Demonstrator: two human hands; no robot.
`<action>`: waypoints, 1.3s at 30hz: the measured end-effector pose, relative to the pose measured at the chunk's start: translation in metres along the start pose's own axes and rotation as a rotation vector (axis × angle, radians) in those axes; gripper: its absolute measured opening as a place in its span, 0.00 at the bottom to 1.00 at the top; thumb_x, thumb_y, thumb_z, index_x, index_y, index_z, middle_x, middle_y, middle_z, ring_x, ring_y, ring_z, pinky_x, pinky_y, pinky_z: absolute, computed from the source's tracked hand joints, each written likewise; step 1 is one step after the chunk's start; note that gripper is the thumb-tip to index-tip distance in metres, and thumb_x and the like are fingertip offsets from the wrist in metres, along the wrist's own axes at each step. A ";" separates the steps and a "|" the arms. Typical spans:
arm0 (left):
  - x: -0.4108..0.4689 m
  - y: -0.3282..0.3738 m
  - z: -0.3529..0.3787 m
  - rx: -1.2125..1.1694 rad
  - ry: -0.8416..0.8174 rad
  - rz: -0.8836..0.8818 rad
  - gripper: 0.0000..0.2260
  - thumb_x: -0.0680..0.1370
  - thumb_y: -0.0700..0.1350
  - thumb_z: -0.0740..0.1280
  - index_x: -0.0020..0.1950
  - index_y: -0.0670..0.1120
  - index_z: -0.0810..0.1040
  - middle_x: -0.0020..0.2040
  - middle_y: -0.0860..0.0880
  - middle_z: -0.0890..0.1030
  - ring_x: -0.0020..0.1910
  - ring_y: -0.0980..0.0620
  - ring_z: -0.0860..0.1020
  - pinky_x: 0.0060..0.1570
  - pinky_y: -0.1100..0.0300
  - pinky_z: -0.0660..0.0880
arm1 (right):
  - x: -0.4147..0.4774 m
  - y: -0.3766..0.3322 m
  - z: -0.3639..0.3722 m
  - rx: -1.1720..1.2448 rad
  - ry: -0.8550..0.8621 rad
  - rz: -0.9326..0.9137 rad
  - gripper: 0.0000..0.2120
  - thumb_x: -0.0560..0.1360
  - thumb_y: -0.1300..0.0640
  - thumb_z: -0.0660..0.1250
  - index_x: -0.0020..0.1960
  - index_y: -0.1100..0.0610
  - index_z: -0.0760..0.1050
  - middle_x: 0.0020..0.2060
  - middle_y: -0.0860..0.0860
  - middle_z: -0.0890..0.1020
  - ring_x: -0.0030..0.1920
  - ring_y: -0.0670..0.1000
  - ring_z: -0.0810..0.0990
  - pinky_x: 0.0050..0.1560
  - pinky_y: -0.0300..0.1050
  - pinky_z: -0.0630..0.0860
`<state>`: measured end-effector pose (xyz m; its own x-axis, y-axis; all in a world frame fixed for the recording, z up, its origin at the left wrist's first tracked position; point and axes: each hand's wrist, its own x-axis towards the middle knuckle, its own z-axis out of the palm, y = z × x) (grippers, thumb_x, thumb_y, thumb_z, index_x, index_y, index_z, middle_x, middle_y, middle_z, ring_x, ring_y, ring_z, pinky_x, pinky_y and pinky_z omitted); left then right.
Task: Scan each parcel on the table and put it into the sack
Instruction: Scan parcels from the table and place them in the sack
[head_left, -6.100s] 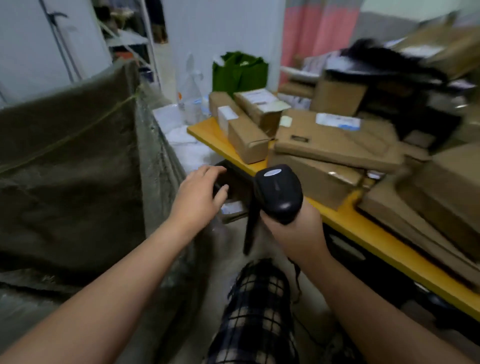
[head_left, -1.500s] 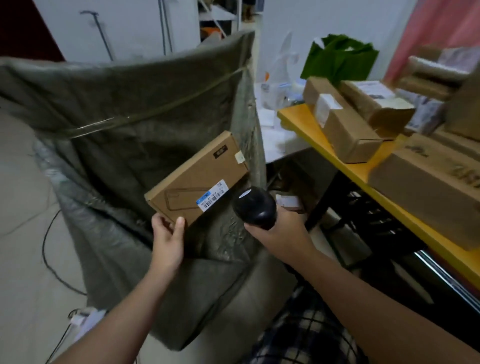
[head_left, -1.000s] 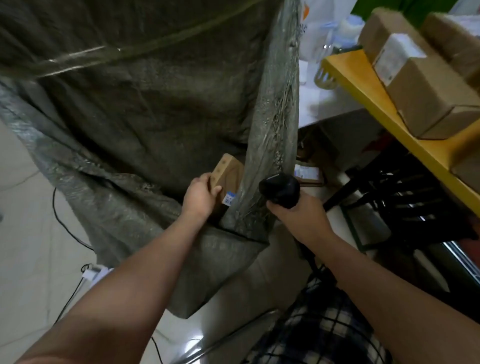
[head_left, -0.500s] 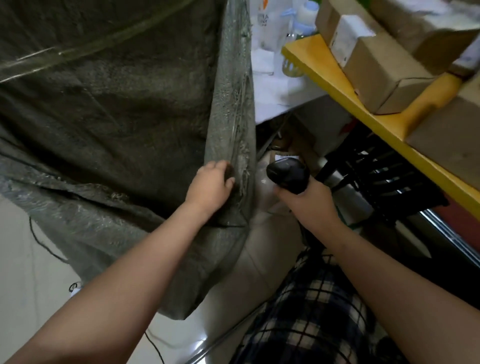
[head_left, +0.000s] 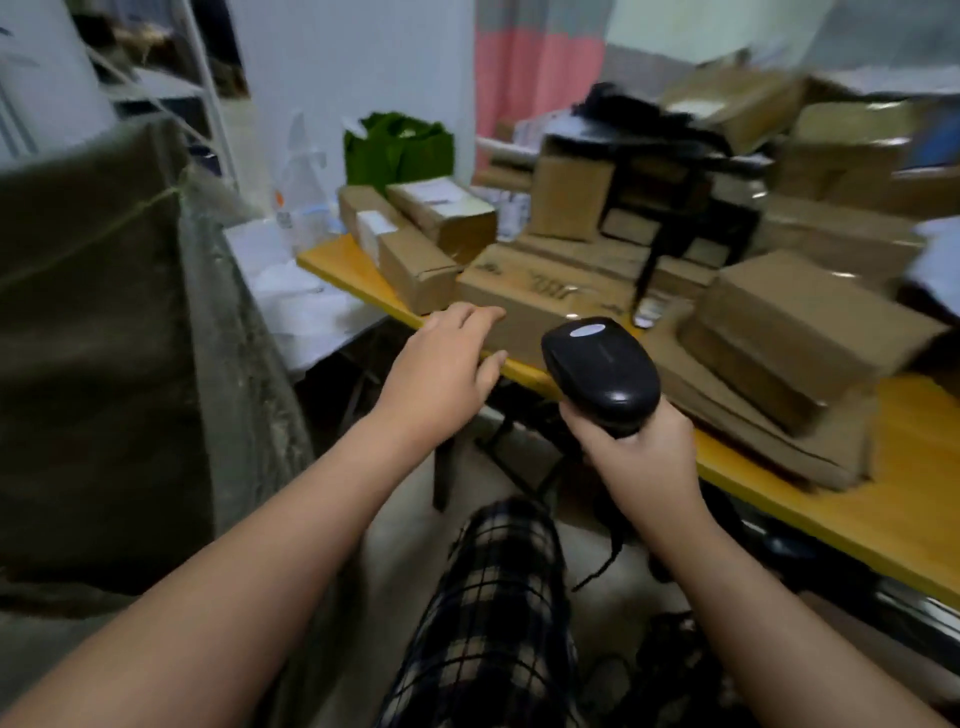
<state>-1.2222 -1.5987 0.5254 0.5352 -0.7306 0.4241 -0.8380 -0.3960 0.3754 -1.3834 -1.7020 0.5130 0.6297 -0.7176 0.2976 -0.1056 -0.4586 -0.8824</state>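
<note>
Head view, the only 1 here. The left hand (head_left: 441, 374) is empty. Its fingers are stretched out flat toward the near corner of a flat box (head_left: 545, 291) at the front edge of the yellow table (head_left: 831, 514). The fingertips are at that corner, but blur hides whether they touch it. The right hand (head_left: 639, 457) is wrapped round the handle of the black scanner (head_left: 602, 371), which it holds upright just in front of the table edge with the head toward the parcels.

The sack (head_left: 104, 338) stands open-topped to the left, well apart from both hands. Its inside does not show from here, so how many parcels are already in it cannot be told.

What is left is plain enough. The table carries many brown parcels. Beside the flat box are a long box (head_left: 415, 265) and a labelled box (head_left: 441, 213) near the left end. To the right is a stack (head_left: 810, 322) of at least 2, with more piled behind, too blurred to count. No parcel is in hand, so the step under way looks like picking the next 1, most likely the flat box. It has yet to be lifted, scanned and dropped in the sack. Judging by the pile, most of the job lies ahead.

A green bag (head_left: 397, 148) sits beyond the table's far end.
</note>
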 end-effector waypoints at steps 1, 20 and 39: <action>0.004 0.017 0.000 -0.025 0.007 0.051 0.20 0.80 0.48 0.63 0.71 0.46 0.69 0.65 0.46 0.73 0.64 0.45 0.69 0.63 0.53 0.66 | -0.006 -0.001 -0.018 0.021 0.051 -0.014 0.12 0.69 0.57 0.76 0.51 0.51 0.78 0.40 0.42 0.81 0.43 0.40 0.80 0.42 0.33 0.72; 0.081 0.174 0.031 -0.643 -0.162 -0.164 0.23 0.79 0.53 0.65 0.70 0.46 0.67 0.61 0.48 0.74 0.53 0.51 0.76 0.43 0.59 0.79 | -0.005 0.007 -0.151 0.546 0.430 0.123 0.10 0.74 0.56 0.71 0.51 0.43 0.76 0.50 0.41 0.82 0.54 0.41 0.79 0.52 0.38 0.76; 0.046 0.135 -0.002 -1.231 -0.075 -0.265 0.24 0.80 0.64 0.48 0.55 0.52 0.76 0.48 0.52 0.82 0.47 0.56 0.79 0.40 0.63 0.71 | -0.007 -0.029 -0.148 0.687 0.349 0.099 0.13 0.73 0.51 0.70 0.45 0.62 0.82 0.43 0.52 0.86 0.48 0.49 0.84 0.45 0.42 0.79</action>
<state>-1.3108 -1.6843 0.5971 0.6306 -0.7536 0.1857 -0.0302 0.2152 0.9761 -1.4987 -1.7615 0.5912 0.3517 -0.9140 0.2023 0.4240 -0.0371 -0.9049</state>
